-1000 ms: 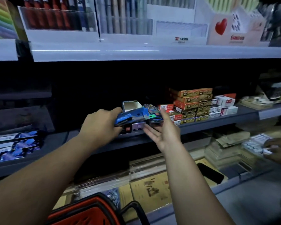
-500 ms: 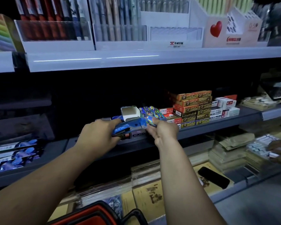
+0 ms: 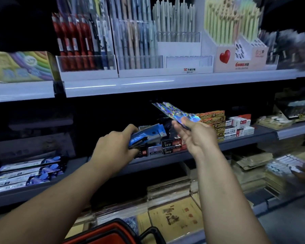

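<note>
Since half a second ago: right hand (image 3: 195, 138) has come off the bundle, carrying one holographic packet (image 3: 174, 112) up and away. Both hands were together on the bundle then. View has tilted upward too.

Right hand: pinches the holographic packet at its near end, thumb on top and fingers under. Packet slants up and to the left from the fingertips, clear of everything else.

Left hand (image 3: 116, 147): fingers curled round the blue packets (image 3: 146, 135), gripping their left end. Packets jut to the right of the hand, slightly raised, well apart from the lifted one.

Just beyond and under the left hand's load: small dark boxes (image 3: 171, 146) on the grey shelf (image 3: 245, 144). Behind the right hand: stacked orange boxes (image 3: 212, 118), then white boxes (image 3: 239, 125) further right.

Well left of the left hand: flat packets (image 3: 30, 171) lying in a row. Above both hands: pen displays (image 3: 139, 43). Below the forearms: red basket (image 3: 102, 234), rim only.
</note>
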The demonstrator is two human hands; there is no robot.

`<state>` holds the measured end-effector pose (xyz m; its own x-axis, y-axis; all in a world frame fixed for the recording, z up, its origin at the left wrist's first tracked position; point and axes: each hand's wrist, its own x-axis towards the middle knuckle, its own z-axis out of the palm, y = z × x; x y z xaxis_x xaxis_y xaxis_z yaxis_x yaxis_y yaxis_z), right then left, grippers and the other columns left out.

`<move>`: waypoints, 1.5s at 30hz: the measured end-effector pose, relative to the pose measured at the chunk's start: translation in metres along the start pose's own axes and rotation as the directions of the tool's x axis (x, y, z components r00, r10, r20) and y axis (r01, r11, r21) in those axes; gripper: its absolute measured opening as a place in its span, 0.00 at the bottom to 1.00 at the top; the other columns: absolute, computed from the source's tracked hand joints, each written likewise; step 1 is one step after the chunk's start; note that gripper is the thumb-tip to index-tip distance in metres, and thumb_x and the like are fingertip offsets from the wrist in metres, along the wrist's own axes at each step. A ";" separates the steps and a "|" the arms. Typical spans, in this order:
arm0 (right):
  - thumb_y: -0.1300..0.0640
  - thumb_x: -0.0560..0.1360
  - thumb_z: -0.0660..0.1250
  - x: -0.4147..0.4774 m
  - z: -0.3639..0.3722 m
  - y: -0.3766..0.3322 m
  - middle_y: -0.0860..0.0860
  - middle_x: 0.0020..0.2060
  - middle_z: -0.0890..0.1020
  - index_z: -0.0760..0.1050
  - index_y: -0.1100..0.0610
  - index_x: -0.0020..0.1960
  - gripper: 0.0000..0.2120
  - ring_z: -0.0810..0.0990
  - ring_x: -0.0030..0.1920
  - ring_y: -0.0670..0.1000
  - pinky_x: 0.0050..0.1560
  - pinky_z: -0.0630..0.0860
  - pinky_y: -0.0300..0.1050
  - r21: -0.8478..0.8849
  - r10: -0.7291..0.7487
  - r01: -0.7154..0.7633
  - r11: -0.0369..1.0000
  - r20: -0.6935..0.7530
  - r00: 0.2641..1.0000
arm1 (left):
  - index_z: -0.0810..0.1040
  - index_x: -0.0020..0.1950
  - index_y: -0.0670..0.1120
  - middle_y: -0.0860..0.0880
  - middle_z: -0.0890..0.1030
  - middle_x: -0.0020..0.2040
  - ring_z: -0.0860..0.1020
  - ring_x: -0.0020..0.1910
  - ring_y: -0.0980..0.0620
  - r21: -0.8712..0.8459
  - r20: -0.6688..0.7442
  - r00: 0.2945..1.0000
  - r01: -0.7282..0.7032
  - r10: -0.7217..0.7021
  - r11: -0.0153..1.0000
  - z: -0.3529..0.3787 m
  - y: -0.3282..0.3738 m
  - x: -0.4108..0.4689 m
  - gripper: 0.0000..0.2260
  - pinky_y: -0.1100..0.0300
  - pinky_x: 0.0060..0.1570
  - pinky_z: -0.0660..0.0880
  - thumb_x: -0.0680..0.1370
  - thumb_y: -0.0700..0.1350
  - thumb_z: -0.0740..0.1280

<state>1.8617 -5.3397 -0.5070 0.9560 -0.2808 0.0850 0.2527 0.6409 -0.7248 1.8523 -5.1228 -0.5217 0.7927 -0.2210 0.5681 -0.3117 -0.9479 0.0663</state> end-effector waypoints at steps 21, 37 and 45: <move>0.68 0.77 0.69 -0.089 0.100 0.035 0.66 0.37 0.84 0.79 0.72 0.49 0.05 0.83 0.27 0.48 0.25 0.77 0.33 -0.569 0.428 -0.064 0.820 0.534 0.729 | 0.77 0.48 0.47 0.46 0.80 0.37 0.78 0.38 0.46 -0.444 -0.378 0.908 -0.004 -0.183 0.896 -0.110 -0.085 -0.046 0.18 0.50 0.43 0.74 0.75 0.61 0.73; 0.69 0.79 0.65 -0.111 0.155 0.129 0.62 0.34 0.83 0.80 0.67 0.47 0.05 0.79 0.23 0.43 0.21 0.71 0.28 -0.567 0.637 -0.321 0.758 0.539 0.552 | 0.77 0.42 0.55 0.67 0.79 0.34 0.74 0.35 0.69 -0.713 0.049 0.986 0.148 -0.162 0.685 -0.072 -0.174 -0.112 0.24 0.73 0.39 0.70 0.71 0.76 0.64; 0.69 0.76 0.64 -0.121 0.164 0.172 0.61 0.33 0.84 0.77 0.70 0.48 0.04 0.80 0.23 0.43 0.23 0.75 0.31 -0.342 0.736 -0.665 0.664 0.460 0.497 | 0.79 0.52 0.36 0.43 0.82 0.42 0.79 0.41 0.48 -0.781 0.332 0.915 0.402 -0.228 0.478 -0.060 -0.200 -0.171 0.30 0.50 0.48 0.75 0.66 0.59 0.81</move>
<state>1.8143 -5.0784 -0.5293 0.7298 0.6606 -0.1762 -0.5194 0.3681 -0.7712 1.7479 -4.8815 -0.5827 0.9706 -0.0623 0.2326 -0.2391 -0.3628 0.9007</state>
